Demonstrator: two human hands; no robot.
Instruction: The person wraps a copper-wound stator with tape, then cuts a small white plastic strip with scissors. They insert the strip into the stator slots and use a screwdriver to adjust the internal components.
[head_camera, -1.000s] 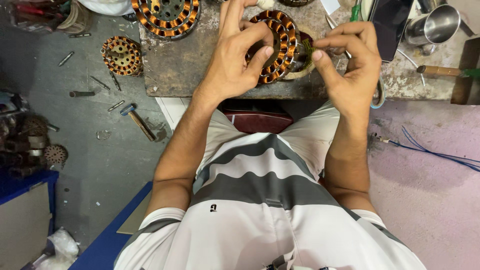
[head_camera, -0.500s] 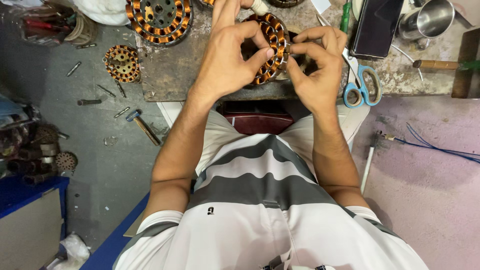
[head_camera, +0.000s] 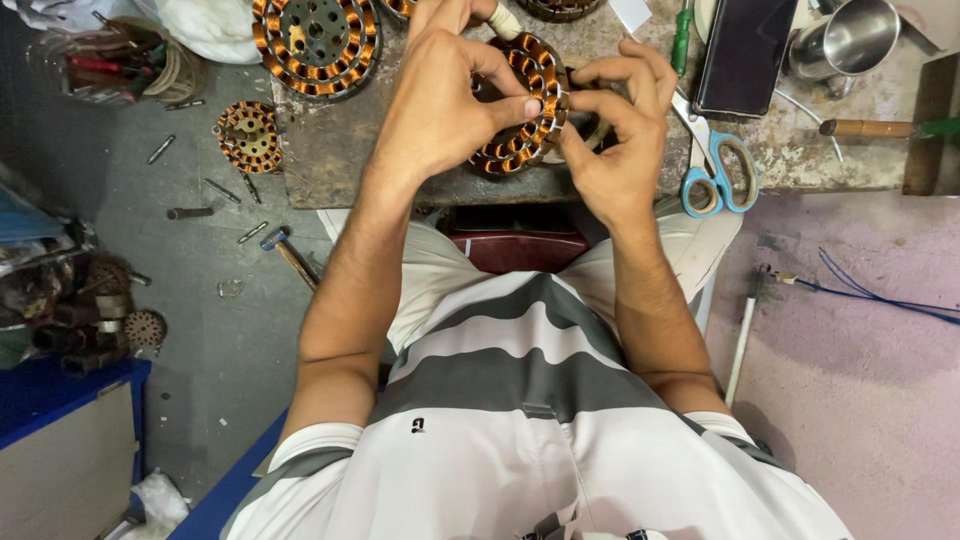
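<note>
Together, left hand (head_camera: 435, 110), right hand (head_camera: 615, 150), ring-shaped copper-wound stator (head_camera: 520, 105)

Soft, even overhead light, faint shadows, sharp centre, perhaps slight wide-angle stretch toward the edges.

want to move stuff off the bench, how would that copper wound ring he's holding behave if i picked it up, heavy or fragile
The wound ring is probably heavy for its size: stacked metal core packed with copper coils. It looks stiff, held on edge between left hand and right hand without sagging. Being round, it may roll if set on edge, and the fine windings could likely scratch.
</note>
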